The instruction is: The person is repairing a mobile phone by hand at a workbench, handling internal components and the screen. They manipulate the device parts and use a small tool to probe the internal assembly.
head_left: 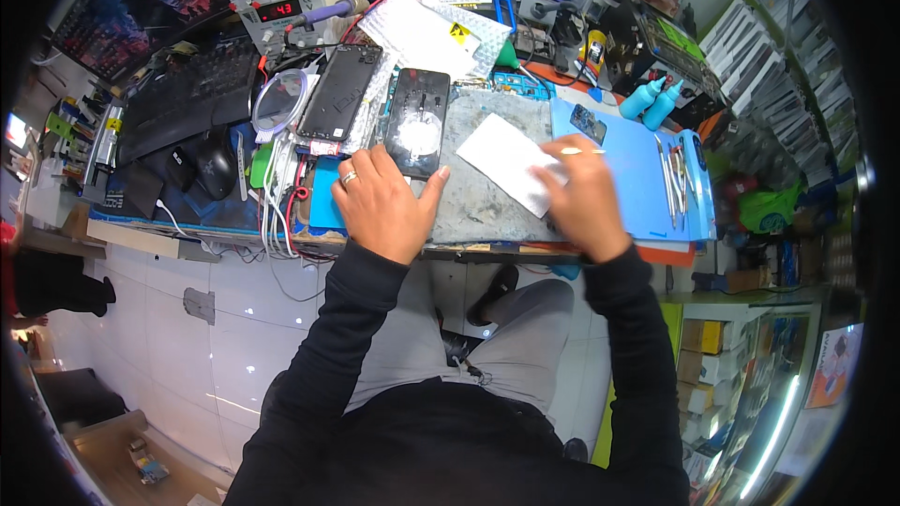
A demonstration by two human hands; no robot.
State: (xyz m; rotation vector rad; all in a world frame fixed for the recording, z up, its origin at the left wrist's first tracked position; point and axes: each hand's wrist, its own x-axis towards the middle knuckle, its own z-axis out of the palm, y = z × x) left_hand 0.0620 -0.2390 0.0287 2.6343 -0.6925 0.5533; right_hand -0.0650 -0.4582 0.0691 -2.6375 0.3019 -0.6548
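A dark smartphone [418,112] with a whitish smear or glare on its screen lies at the left edge of a grey, stained work mat [469,215]. My left hand [386,206], with a ring on one finger, has its index finger and thumb on either side of the phone's lower end. A folded white paper wipe [504,161] is over the mat. My right hand [583,197], blurred by motion, grips its right side with curled fingers. A small pale tip shows by its knuckles; its kind is unclear. Another dark phone or screen panel [342,91] lies farther left.
A blue mat [647,183] at right carries a small dark phone part [588,122] and several slim tools [672,178]. Two turquoise bottles [653,101] stand behind it. Cables [274,192], a mouse [216,169], a keyboard [192,94] and a power supply [281,0] crowd the left.
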